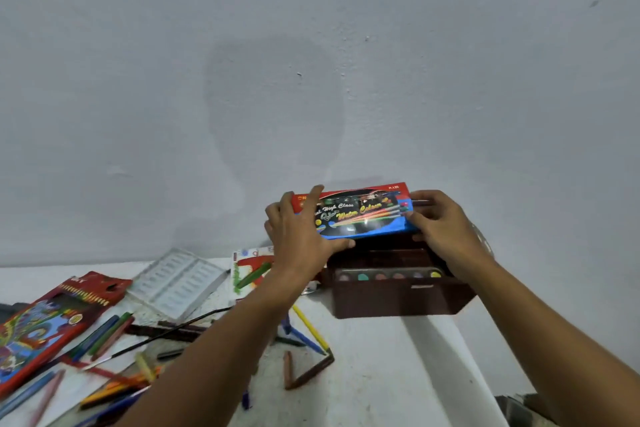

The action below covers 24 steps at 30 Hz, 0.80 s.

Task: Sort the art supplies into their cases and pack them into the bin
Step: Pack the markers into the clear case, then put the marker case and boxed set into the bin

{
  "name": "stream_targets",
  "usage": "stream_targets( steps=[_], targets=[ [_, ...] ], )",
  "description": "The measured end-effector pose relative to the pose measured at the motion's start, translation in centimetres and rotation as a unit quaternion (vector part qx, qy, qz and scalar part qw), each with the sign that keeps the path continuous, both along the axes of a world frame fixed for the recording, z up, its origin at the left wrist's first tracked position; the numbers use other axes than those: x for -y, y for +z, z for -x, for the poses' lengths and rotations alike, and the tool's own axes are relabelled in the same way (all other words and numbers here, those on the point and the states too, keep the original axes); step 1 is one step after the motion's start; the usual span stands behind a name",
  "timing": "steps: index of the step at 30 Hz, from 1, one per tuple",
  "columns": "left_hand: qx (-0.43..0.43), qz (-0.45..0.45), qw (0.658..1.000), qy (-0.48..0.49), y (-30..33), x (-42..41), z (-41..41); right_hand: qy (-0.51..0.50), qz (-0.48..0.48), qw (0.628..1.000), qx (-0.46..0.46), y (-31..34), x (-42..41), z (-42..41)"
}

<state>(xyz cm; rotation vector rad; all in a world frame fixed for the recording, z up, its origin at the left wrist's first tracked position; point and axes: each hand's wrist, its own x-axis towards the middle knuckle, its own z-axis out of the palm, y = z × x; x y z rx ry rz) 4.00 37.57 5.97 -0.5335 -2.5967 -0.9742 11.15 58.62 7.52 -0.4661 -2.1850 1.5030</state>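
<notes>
A red, blue and black water colour box (360,213) is held level just above the dark brown bin (398,298). My left hand (301,236) grips its left end, fingers over the top and thumb under the front edge. My right hand (443,229) pinches its right end. Inside the bin's near side lies a paint palette (391,276) with a row of coloured wells. A red coloured-pencil case (45,326) lies open at the left. Loose pencils and crayons (110,333) are scattered on the white table.
A clear plastic tray (176,282) lies left of centre, beside a white card with green marks (251,274). A black brush (166,333), yellow and blue pencils (308,333) and brown crayons (304,374) lie in front. The wall stands right behind the bin; the table's right edge (478,374) runs near the bin.
</notes>
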Motion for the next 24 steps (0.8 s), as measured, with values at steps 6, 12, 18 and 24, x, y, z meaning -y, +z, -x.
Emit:
stream_targets(
  steps=[6, 12, 18, 24],
  targets=[
    [0.088, 0.051, 0.994, -0.038, -2.9, -7.3, 1.3, -0.022, -0.166, 0.973, 0.157, -2.8, -5.6, 0.8],
    [0.13, 0.126, 0.982, -0.046, -4.8, -9.1, 2.7, 0.063, -0.202, 0.941, 0.264, -5.5, -6.6, 2.5],
    [0.187, 0.182, 0.964, -0.042, -6.1, -9.8, 4.0, 0.131, -0.23, 0.896, 0.358, -6.3, -6.7, 3.7],
    [0.226, 0.256, 0.938, -0.051, -6.7, -10.2, 4.7, 0.185, -0.295, 0.846, 0.403, -6.4, -6.3, 4.3]
  ],
)
